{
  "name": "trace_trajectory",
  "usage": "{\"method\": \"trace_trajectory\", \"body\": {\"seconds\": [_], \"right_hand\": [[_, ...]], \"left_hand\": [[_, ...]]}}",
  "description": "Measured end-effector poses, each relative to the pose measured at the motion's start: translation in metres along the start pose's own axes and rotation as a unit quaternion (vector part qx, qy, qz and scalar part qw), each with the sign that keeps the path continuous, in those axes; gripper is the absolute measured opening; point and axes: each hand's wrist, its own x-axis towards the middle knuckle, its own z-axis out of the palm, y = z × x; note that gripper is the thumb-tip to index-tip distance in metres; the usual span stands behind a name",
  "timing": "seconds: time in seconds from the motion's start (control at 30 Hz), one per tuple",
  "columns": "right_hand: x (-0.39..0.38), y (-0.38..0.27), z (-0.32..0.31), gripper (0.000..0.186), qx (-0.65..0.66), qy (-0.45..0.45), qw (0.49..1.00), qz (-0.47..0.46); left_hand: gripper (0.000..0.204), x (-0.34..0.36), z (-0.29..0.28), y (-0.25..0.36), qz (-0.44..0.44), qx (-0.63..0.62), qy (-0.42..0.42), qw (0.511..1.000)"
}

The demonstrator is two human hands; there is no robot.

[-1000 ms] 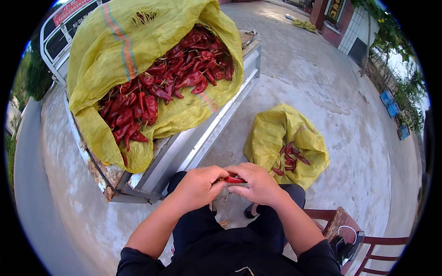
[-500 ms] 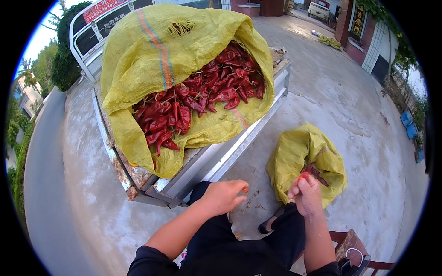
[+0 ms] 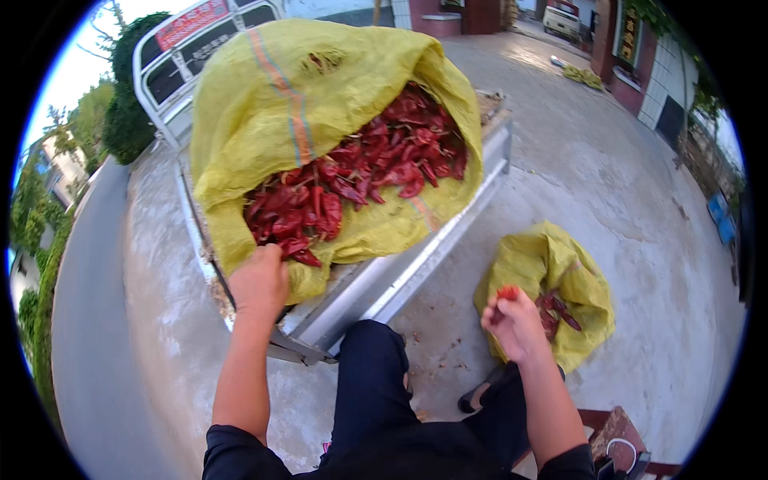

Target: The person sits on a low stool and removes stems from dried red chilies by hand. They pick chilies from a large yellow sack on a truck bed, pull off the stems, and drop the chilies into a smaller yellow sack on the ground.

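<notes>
A big yellow woven sack (image 3: pixel 228 120) lies on its side with its mouth open, showing a heap of dark red chili peppers (image 3: pixel 344 188). My left hand (image 3: pixel 260 280) is at the lower left of that mouth, beside the nearest peppers. Its fingers look curled, but what is between them is hidden. My right hand (image 3: pixel 518 322) is closed on a bright red chili pepper (image 3: pixel 506 294), held over the edge of a smaller yellow sack (image 3: pixel 588 280). Inside the smaller sack, a few darker chili peppers (image 3: pixel 558 310) show.
The big sack rests on a truck bed (image 3: pixel 384 284) with a metal side rail; the cab (image 3: pixel 168 68) stands behind. Bits of debris (image 3: pixel 448 352) litter the concrete by my feet. A small reddish wooden seat (image 3: pixel 620 432) is at the lower right.
My left hand has gone from above my knee up and left to the peppers at the sack mouth. My right hand has shifted slightly left, still gripping red chili. The view has tilted a little.
</notes>
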Motion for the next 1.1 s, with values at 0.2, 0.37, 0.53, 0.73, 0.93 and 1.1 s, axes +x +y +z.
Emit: {"method": "trace_trajectory", "body": {"seconds": [0.2,0.37,0.53,0.73,0.93,1.1], "right_hand": [[0.067,-0.007,0.043,0.022,-0.138,0.030,0.990,0.008],[0.056,-0.004,0.044,0.023,-0.021,0.005,1.000,0.011],[0.024,0.010,0.082,0.037,-0.153,-0.096,0.983,0.012],[-0.008,0.037,0.091,0.032,-0.189,-0.163,0.966,-0.065],[-0.020,0.025,0.088,0.018,-0.381,-0.168,0.898,-0.144],[-0.029,0.010,0.092,0.015,-0.488,-0.159,0.850,-0.118]], "left_hand": [[0.009,-0.009,0.009,-0.033,-0.045,-0.088,0.117,0.988],[0.005,-0.018,-0.005,-0.015,-0.059,-0.337,0.137,0.930],[0.008,-0.077,-0.012,0.093,-0.176,-0.675,-0.053,0.715],[0.008,-0.132,0.006,0.173,-0.213,-0.789,-0.292,0.497],[0.013,-0.139,0.005,0.180,-0.152,-0.771,-0.355,0.506],[0.033,-0.116,0.005,0.160,-0.093,-0.825,-0.263,0.492]]}}
